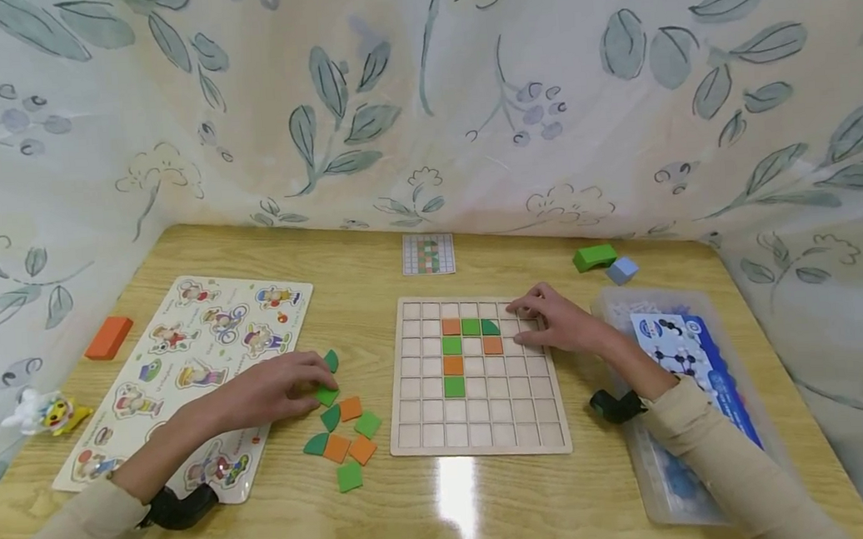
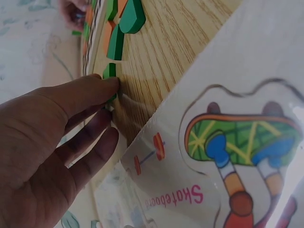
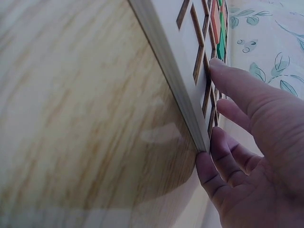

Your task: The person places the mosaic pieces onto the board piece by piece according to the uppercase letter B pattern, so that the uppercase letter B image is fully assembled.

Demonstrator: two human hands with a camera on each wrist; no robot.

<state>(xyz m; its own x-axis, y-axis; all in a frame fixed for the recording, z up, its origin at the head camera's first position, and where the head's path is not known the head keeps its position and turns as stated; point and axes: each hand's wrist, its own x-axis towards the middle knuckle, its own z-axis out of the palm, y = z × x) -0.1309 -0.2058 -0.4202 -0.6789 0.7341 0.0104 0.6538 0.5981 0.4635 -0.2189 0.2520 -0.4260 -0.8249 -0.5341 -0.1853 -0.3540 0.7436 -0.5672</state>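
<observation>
Loose green and orange tiles [image 1: 348, 442] are scattered on the worktop [image 1: 448, 510] left of the grid board [image 1: 480, 433]. One green tile [image 1: 327, 395] is pinched by the left hand [image 1: 278, 389]. Right hand [image 1: 559, 321] is rested on the board's top right corner, grip relaxed, nothing held.

The word "Skateboard" stood in pink letters on the picture puzzle board [image 2: 247, 142], beside its skateboard picture; nothing else was legible

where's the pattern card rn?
In the head view, the pattern card lies flat on the table just beyond the grid board's far edge, near the curtain, left of the green block.
</observation>
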